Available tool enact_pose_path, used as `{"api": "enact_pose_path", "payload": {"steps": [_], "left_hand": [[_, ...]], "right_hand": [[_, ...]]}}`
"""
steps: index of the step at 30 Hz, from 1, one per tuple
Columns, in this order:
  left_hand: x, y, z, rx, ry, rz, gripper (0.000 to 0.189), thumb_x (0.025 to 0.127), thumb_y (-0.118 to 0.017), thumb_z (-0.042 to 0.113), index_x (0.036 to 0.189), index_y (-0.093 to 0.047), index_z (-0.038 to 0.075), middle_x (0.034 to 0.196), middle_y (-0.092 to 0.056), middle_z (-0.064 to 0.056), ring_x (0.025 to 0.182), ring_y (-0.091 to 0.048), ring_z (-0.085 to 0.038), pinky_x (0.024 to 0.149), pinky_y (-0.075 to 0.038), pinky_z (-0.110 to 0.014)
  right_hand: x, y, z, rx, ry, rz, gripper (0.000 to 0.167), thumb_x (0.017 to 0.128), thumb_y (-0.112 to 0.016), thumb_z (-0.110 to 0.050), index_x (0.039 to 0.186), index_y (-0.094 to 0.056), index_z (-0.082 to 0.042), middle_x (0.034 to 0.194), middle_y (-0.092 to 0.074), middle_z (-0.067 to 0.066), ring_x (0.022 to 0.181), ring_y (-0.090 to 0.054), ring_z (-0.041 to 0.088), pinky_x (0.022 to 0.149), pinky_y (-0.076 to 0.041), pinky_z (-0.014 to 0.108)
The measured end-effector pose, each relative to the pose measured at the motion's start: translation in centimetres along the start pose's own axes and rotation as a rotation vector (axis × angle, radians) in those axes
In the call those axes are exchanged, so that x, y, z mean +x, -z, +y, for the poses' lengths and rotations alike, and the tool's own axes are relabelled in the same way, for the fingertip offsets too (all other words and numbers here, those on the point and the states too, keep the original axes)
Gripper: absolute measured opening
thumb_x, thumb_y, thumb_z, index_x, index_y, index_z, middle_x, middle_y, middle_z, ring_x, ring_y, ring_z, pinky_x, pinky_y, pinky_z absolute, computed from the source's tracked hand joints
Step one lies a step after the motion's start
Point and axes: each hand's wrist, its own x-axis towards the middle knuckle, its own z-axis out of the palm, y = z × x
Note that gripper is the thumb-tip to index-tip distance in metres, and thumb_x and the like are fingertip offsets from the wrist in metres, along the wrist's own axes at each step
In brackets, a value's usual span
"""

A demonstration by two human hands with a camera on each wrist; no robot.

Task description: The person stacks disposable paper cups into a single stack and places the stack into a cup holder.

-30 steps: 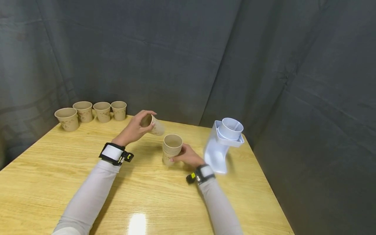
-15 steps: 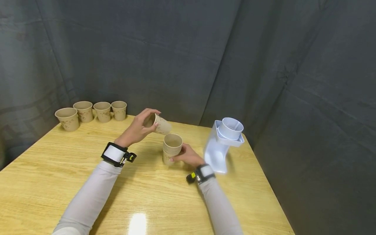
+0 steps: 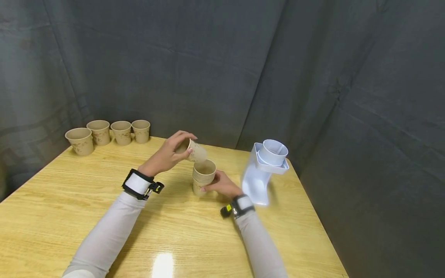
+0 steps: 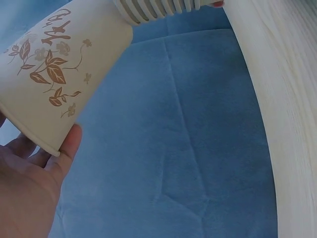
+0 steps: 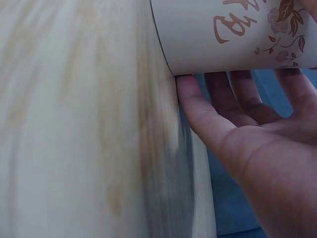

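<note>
My left hand (image 3: 170,153) holds a beige paper cup (image 3: 198,151) near its rim, thumb on one side and fingers on the other. The cup is tilted, its base pointing down right at the mouth of a stack of paper cups (image 3: 199,186). In the left wrist view the printed flowers on the cup (image 4: 62,69) show, and its base overlaps the ridged rims of the stack (image 4: 161,7). The stack stands upright on the table, and my right hand (image 3: 224,184) grips it low from the right. In the right wrist view, fingers (image 5: 205,109) curl against the stack's lowest cup (image 5: 233,42).
Several single paper cups (image 3: 122,134) stand upright in a row at the table's back left. A white plastic stand with a round holder (image 3: 272,154) is to the right of my right hand. Grey curtains (image 3: 167,69) hang behind the wooden table (image 3: 180,235).
My left hand has moved right with the tilted cup, bringing its base from beside the stack to over the stack's mouth. My right hand and the stack have stayed in place.
</note>
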Motion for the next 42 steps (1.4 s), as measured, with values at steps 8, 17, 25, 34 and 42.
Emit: {"api": "enact_pose_path", "payload": {"steps": [8, 17, 25, 34, 42], "left_hand": [[0.1, -0.5, 0.4, 0.052, -0.037, -0.019, 0.03, 0.093, -0.063, 0.017, 0.122, -0.058, 0.01, 0.12, -0.054, -0.003, 0.112, -0.052, -0.014, 0.095, -0.048, -0.04], [0.2, -1.1, 1.1, 0.112, -0.064, -0.044, 0.027, 0.092, -0.064, 0.021, 0.117, -0.059, 0.012, 0.117, -0.054, 0.0, 0.11, -0.053, -0.014, 0.093, -0.05, -0.038], [0.1, -2.0, 1.4, 0.146, -0.033, -0.097, 0.03, 0.093, -0.064, 0.025, 0.119, -0.058, 0.013, 0.118, -0.054, -0.001, 0.11, -0.054, -0.016, 0.095, -0.049, -0.038], [0.2, -3.4, 2.1, 0.185, 0.007, -0.136, 0.034, 0.094, -0.061, 0.029, 0.125, -0.055, 0.016, 0.121, -0.052, -0.001, 0.111, -0.053, -0.018, 0.094, -0.049, -0.039], [0.6, -4.2, 2.1, 0.219, 0.043, -0.14, 0.037, 0.095, -0.059, 0.032, 0.129, -0.054, 0.019, 0.122, -0.051, -0.001, 0.111, -0.053, -0.018, 0.094, -0.05, -0.038]], "right_hand": [[-0.2, 0.0, -0.2, -0.011, 0.001, -0.003, 0.059, 0.075, -0.081, -0.01, 0.129, -0.057, -0.012, 0.124, -0.064, 0.007, 0.113, -0.062, 0.02, 0.101, -0.047, 0.037], [0.1, 0.0, 0.7, -0.011, 0.02, 0.006, 0.06, 0.074, -0.082, -0.015, 0.129, -0.057, -0.016, 0.122, -0.065, 0.005, 0.112, -0.063, 0.021, 0.1, -0.047, 0.038], [0.2, 0.0, 0.7, -0.032, 0.009, 0.015, 0.058, 0.074, -0.083, -0.016, 0.127, -0.058, -0.014, 0.12, -0.067, 0.006, 0.11, -0.064, 0.02, 0.099, -0.048, 0.036], [0.2, 0.1, 0.7, -0.007, 0.027, 0.001, 0.059, 0.076, -0.081, -0.014, 0.13, -0.056, -0.014, 0.126, -0.064, 0.005, 0.115, -0.061, 0.02, 0.102, -0.046, 0.037], [0.1, 0.1, 0.6, -0.008, 0.025, 0.008, 0.06, 0.078, -0.078, -0.009, 0.133, -0.053, -0.012, 0.129, -0.062, 0.008, 0.117, -0.059, 0.021, 0.103, -0.045, 0.038]]}}
